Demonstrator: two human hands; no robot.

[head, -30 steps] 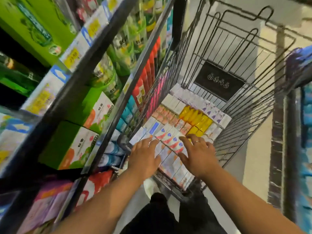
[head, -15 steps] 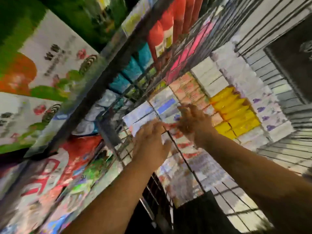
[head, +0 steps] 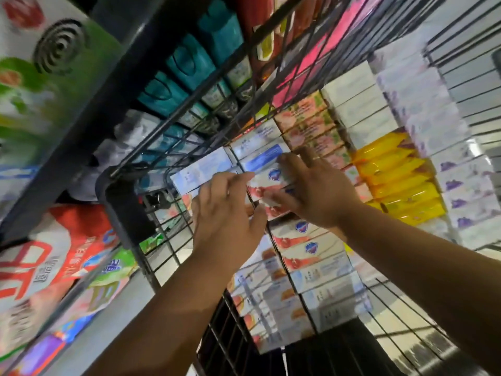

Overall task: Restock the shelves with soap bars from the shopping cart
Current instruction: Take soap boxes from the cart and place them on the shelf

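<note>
The wire shopping cart [head: 168, 147] holds rows of soap bars in boxes. Both my hands are down inside it, over a row of white soap boxes [head: 311, 248] with a blue shield and red print. My right hand [head: 322, 194] spans the top white soap box [head: 267, 179], with fingers over its far edge and thumb on its near side. From the left, my left hand [head: 225, 215] touches the same boxes with its fingers stretched out and its thumb next to the right thumb.
Yellow soap packs [head: 395, 180], peach boxes [head: 306, 123], plain white boxes [head: 357, 104] and lilac-printed boxes [head: 439, 147] fill the rest of the cart. A dark shelf rail [head: 89, 112] runs along the left, with teal packs [head: 189, 66] and red bags [head: 40, 261] on the shelves.
The view has dropped closer into the cart. Both hands have reached deeper and come together on the white shield-marked boxes, with my right hand now closing round one.
</note>
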